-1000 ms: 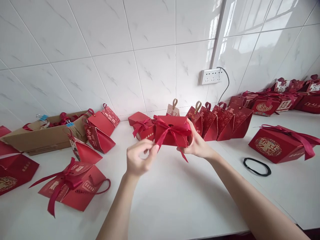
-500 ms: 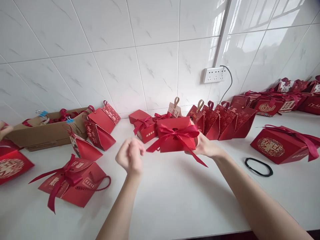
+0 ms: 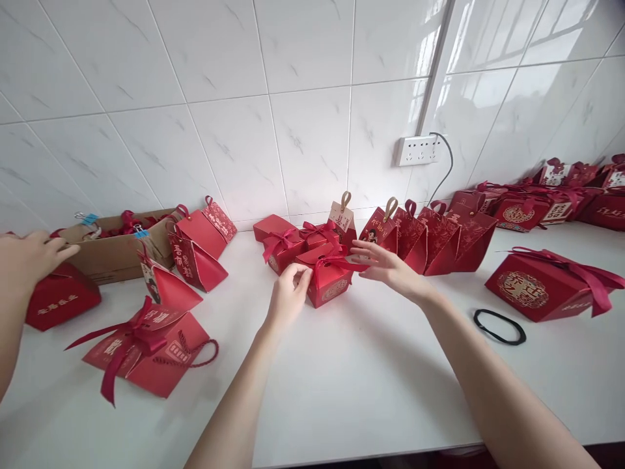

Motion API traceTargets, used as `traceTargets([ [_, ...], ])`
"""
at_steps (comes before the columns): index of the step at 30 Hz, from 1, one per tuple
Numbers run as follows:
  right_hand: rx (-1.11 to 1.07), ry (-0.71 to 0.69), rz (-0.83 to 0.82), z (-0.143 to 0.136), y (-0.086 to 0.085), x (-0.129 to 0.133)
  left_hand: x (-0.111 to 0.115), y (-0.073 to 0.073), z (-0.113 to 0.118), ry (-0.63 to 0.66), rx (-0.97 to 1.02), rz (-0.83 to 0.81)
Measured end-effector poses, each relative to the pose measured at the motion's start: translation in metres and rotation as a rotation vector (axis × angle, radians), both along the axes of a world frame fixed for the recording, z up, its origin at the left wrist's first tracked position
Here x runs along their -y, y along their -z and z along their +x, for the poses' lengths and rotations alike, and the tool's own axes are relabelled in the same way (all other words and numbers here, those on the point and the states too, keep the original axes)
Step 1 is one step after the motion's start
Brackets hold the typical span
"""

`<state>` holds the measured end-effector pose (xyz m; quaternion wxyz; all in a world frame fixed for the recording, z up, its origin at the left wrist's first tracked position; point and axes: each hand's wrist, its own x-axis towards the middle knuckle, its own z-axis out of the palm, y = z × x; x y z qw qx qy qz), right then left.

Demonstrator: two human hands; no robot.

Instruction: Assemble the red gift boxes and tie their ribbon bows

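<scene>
A red gift box with a gold pattern and a tied red ribbon bow stands on the white table in front of me. At its left edge is my left hand, thumb and fingertips pinched together; whatever lies between them is hidden. My right hand is open on the other side, fingers spread beside the bow's right ribbon tail. Close behind the box sit more red boxes with bows. At the far left, another person's hand is over a red box.
A cardboard box with red items is back left. Red bags and a ribboned box are nearer. Several looped bags line the right, with a red box, a black band and a wall socket.
The red box has been lowered and turned, and my right hand has let go. My left hand has moved right to its edge. The other person's hand and box have moved further into view.
</scene>
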<state>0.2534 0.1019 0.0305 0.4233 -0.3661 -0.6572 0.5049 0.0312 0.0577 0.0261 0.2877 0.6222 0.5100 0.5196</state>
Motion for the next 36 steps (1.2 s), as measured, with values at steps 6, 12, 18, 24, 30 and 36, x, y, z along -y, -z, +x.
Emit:
traceTargets([
  [6,-0.074,0.162,-0.075,-0.024,-0.004,0.009,0.0,-0.002,0.004,0.137,0.122,-0.108],
  [12,-0.115,0.207,-0.024,-0.03,-0.003,0.015,0.006,-0.006,0.003,0.194,0.097,-0.129],
  [18,-0.145,0.267,0.277,-0.034,0.0,0.016,0.0,0.001,0.005,0.029,0.109,0.064],
  [24,0.139,0.364,0.236,-0.031,0.009,0.008,-0.007,0.018,0.011,-0.131,0.073,0.182],
  [30,0.136,0.267,0.174,-0.032,0.002,0.014,-0.002,0.013,0.011,-0.249,0.113,0.187],
  [36,0.164,0.188,0.145,-0.03,-0.002,0.016,-0.004,0.004,0.009,-0.203,0.249,0.065],
])
